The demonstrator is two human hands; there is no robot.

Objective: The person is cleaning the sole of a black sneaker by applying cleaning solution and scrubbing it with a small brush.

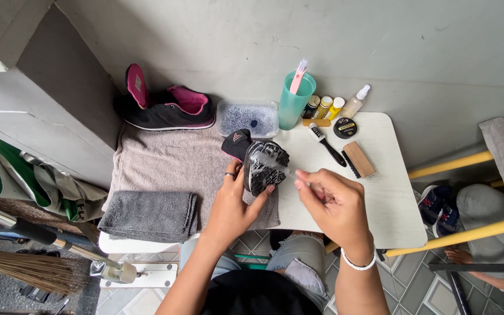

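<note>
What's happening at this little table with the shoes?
A person sits at a white table. Their left hand holds a black shoe sole-up over a beige towel, the sole looking soapy. Their right hand pinches something small at the sole; what it is cannot be told. The other shoe, a tub of sudsy water and brushes lie nearby.

Left hand point(233, 201) grips sole-up black sneaker point(263, 165); right hand point(331, 201) holds thin brush against it, above white worktop point(392, 198).
</note>
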